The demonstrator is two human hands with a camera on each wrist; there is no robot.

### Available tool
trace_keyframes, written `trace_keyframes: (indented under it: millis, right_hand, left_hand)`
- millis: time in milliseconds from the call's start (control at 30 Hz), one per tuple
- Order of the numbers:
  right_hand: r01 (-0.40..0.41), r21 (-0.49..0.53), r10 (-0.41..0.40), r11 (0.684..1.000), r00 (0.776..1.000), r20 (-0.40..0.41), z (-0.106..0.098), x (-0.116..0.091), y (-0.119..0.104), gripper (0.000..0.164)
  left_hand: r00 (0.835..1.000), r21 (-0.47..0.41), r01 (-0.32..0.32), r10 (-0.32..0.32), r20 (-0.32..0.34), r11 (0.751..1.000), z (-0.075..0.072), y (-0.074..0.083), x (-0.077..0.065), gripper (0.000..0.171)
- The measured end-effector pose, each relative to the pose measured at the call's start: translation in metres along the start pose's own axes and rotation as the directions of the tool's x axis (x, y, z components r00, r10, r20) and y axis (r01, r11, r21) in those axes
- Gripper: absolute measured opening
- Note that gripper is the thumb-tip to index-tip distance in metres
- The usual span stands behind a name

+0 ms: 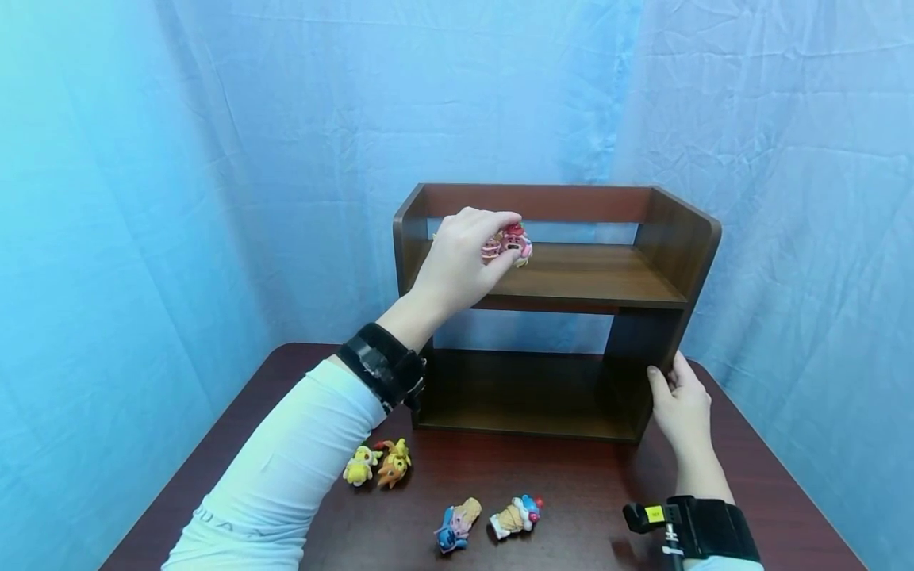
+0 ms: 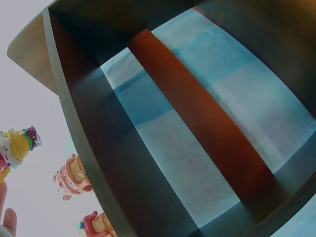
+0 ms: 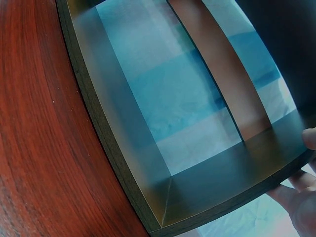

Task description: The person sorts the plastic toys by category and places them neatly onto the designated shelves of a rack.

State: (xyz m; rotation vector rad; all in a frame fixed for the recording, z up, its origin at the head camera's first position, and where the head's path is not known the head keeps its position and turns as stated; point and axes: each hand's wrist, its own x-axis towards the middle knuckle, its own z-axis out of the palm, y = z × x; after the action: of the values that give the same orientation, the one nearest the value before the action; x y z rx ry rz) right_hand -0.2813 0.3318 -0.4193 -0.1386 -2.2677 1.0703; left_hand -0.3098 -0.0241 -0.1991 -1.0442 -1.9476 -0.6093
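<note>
My left hand (image 1: 464,258) is over the upper shelf, thumb and forefinger pinching a small toy figurine (image 1: 520,246). Pink and red show between those fingers in the head view. The left wrist view gives a figurine (image 2: 17,148) with white, yellow and purple parts touching a fingertip. A pink figurine (image 2: 73,177) and a red and tan one (image 2: 101,224) show past the shelf edge there. With my right hand (image 1: 681,404) I grip the right side panel of the brown wooden shelf unit (image 1: 585,277), thumb in front and fingers outside.
Two yellow and orange figurines (image 1: 394,462) lie on the dark red table (image 1: 571,484) before the unit's left corner. Nearer are a blue and pink figurine (image 1: 458,525) and a cone-shaped one (image 1: 512,517). Blue cloth (image 1: 321,159) hangs behind. Black bands (image 1: 382,365) circle both wrists.
</note>
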Motion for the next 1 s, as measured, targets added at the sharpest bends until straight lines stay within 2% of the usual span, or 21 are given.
trace_keyframes:
  millis: [333, 500, 800, 1000]
  right_hand:
    - [0.002, 0.022, -0.002, 1.0, 1.0, 0.016, 0.001, -0.001, -0.001, 0.048]
    - [0.009, 0.017, -0.009, 1.0, 1.0, 0.007, 0.001, 0.0, -0.001, 0.046]
    - [0.013, 0.012, -0.013, 1.0, 1.0, 0.002, 0.002, -0.001, 0.001, 0.045]
    - [0.006, 0.018, -0.006, 1.0, 1.0, 0.002, 0.001, -0.002, -0.001, 0.044]
  left_hand:
    - [0.995, 0.07, 0.053, -0.059, 0.084, 0.996, -0.004, -0.003, 0.017, 0.042]
    - [0.985, 0.137, 0.075, -0.095, 0.143, 0.988, -0.004, -0.001, 0.027, 0.043]
    - [0.967, 0.238, 0.067, -0.122, 0.224, 0.969, 0.006, 0.001, 0.035, 0.045]
    - [0.956, 0.268, 0.074, -0.145, 0.255, 0.96, 0.013, -0.001, 0.036, 0.043]
